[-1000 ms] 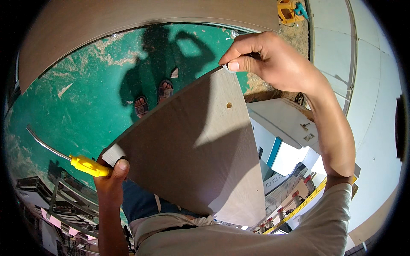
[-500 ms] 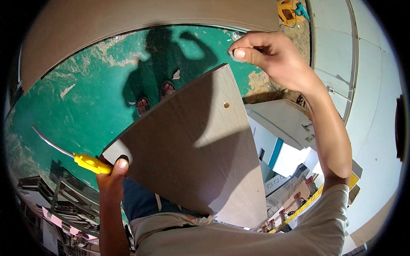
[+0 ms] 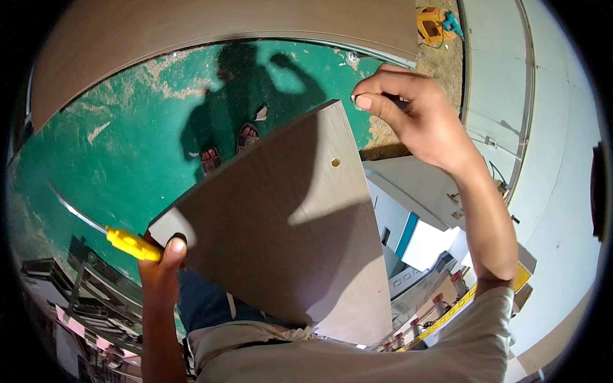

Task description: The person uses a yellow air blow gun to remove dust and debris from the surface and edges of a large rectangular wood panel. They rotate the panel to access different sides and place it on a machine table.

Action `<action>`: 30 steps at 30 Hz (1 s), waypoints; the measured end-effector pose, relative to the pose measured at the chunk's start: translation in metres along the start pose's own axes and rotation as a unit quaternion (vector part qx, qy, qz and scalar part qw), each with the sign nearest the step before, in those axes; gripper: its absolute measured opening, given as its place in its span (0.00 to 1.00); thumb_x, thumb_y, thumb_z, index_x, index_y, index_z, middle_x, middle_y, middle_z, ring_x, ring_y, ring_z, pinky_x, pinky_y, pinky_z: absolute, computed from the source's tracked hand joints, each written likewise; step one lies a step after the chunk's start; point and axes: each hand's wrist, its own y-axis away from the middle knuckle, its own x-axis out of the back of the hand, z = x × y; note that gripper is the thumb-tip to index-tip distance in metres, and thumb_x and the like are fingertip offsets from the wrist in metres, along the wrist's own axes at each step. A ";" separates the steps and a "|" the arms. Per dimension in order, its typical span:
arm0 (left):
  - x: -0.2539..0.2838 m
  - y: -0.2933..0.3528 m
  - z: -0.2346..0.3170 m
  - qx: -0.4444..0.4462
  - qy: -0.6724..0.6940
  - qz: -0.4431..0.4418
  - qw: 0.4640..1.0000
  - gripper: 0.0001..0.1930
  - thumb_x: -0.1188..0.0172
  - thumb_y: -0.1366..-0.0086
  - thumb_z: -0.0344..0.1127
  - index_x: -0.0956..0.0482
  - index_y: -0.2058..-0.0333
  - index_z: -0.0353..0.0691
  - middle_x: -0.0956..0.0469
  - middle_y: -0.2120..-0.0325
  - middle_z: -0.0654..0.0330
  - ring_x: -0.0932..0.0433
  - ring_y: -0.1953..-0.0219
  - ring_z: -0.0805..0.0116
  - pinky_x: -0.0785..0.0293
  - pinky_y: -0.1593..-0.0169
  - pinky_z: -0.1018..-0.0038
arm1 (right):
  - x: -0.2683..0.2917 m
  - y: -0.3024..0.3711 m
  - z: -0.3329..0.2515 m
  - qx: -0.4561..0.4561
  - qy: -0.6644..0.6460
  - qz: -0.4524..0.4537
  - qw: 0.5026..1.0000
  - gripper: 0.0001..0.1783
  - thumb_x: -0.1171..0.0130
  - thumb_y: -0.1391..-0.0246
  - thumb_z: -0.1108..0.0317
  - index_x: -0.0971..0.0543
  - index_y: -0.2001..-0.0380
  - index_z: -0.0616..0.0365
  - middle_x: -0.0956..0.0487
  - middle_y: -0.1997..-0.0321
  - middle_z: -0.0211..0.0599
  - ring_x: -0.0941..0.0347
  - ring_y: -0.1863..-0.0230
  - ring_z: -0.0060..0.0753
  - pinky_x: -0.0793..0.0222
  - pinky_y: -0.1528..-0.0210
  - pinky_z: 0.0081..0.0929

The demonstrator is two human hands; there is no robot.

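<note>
"Grey-brown wood grain covers the flat panel [image 3: 274, 210]. Describe its form and position."

"Straight-edged and smooth, with one round hole [image 3: 335, 162] near its far corner. It lies tilted in front of the torso, covering part of the legs and floor."

"State the hand poses."

"Left hand [image 3: 161, 262]: grasps the panel's left corner, thumb flat on the face. The same hand retains a tool with a yellow handle [image 3: 133, 244] and a slender metal shaft [image 3: 80, 214] pointing outward. Right hand [image 3: 418, 118]: raised, elbow bent, thumb and forefinger pinching a small piece [image 3: 354, 99], apart from the far corner. The kind of piece cannot be determined."

"List the surroundings."

"Green, dust-streaked floor [image 3: 128, 159] with sandalled feet beyond the panel; a large brown board [image 3: 211, 19] past them; a yellow-and-teal device [image 3: 437, 25] at upper right; pale panels [image 3: 562, 159] along the right side."
</note>
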 end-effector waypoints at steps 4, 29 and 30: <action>0.006 -0.004 -0.002 0.015 -0.017 -0.020 1.000 0.27 0.26 0.40 0.48 0.26 0.50 0.39 0.28 0.70 0.70 0.31 0.71 0.81 0.34 0.68 0.79 | 0.001 -0.008 -0.002 -0.042 -0.088 -0.017 0.995 0.13 0.34 0.35 0.63 0.16 0.58 0.63 0.18 0.67 0.34 0.25 0.64 0.23 0.28 0.57 0.26; 0.007 0.001 0.002 0.010 -0.017 -0.023 1.000 0.28 0.27 0.38 0.46 0.25 0.46 0.37 0.26 0.67 0.68 0.30 0.68 0.81 0.32 0.65 0.79 | -0.017 -0.012 0.002 -0.160 -0.172 0.028 0.972 0.13 0.32 0.37 0.63 0.16 0.65 0.64 0.19 0.71 0.27 0.27 0.68 0.18 0.30 0.62 0.22; 0.007 0.001 0.002 0.005 -0.014 -0.026 1.000 0.29 0.27 0.38 0.45 0.26 0.45 0.36 0.25 0.67 0.68 0.30 0.68 0.81 0.32 0.65 0.79 | -0.018 -0.008 0.004 -0.161 -0.167 0.042 0.972 0.13 0.32 0.36 0.63 0.15 0.64 0.64 0.18 0.71 0.27 0.27 0.68 0.19 0.30 0.62 0.22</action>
